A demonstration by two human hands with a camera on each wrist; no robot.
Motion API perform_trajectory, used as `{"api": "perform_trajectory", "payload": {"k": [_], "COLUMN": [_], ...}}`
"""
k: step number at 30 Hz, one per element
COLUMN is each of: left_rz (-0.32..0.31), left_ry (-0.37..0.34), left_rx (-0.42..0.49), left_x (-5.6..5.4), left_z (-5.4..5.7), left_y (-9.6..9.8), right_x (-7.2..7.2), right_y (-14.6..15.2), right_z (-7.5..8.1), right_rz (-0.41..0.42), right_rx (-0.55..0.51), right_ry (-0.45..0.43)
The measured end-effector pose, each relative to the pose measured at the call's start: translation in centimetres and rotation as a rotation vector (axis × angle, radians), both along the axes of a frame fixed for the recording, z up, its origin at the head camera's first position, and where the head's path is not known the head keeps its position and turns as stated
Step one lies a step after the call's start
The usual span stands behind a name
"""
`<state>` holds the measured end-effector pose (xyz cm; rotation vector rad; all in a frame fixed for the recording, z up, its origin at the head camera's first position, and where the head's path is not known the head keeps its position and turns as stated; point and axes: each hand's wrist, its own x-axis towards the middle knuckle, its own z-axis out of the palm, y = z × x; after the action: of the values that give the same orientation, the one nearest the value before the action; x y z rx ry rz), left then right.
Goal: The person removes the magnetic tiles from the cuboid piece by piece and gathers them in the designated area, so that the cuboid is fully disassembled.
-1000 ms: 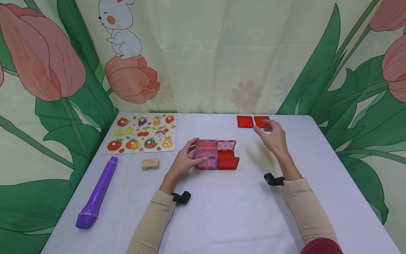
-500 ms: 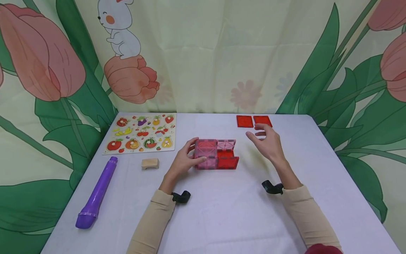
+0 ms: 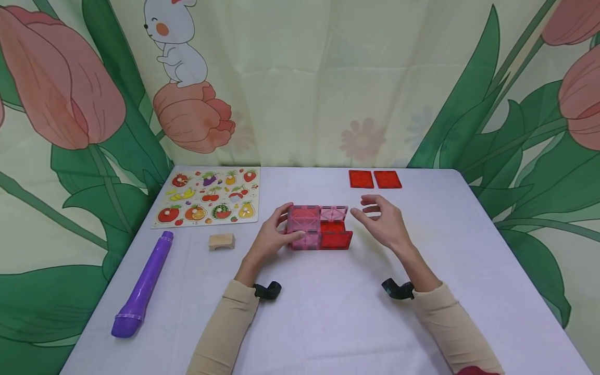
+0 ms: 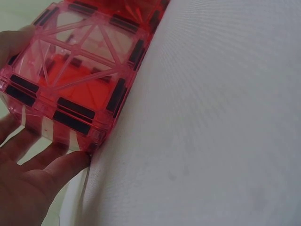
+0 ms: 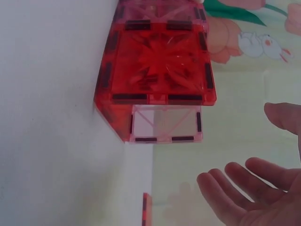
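A pink and red magnetic tile box (image 3: 304, 221) stands mid-table. Its left part is a pink cube; to the right, a red tile (image 3: 336, 240) at the front and a pink tile (image 3: 334, 213) at the back flank a red base, with top and right end uncovered. My left hand (image 3: 269, 237) grips the cube from the left, thumb near its front face; the left wrist view shows fingers (image 4: 70, 165) along its side. My right hand (image 3: 384, 221), holding nothing, hovers just right of the box, fingers loosely bent, with a gap to the box in the right wrist view.
Two flat red tiles (image 3: 361, 179) lie at the table's back edge. On the left are a fruit puzzle board (image 3: 217, 198), a small wooden arch block (image 3: 222, 241) and a purple toy microphone (image 3: 145, 286). A printed curtain (image 3: 300, 104) hangs behind.
My right hand has come back from above the far red tiles, moving left and nearer, beside the box. Both far tiles remain in place. The left hand keeps its grip.
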<state>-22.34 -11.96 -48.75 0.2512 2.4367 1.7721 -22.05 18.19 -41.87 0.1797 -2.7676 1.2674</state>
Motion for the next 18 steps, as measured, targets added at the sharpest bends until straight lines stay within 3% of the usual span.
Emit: {"api": "perform_trajectory", "payload": {"k": [18], "left_rz": [-0.006], "left_ry": [0.014], "left_rx": [-0.012], "left_x": [-0.2], "left_z": [-0.1], "left_y": [-0.1], "right_x": [2.0], "right_y": [-1.6], "right_z": [-1.5], "right_rz": [0.105], "right_rx": [0.04], "right_ry": [-0.101]}}
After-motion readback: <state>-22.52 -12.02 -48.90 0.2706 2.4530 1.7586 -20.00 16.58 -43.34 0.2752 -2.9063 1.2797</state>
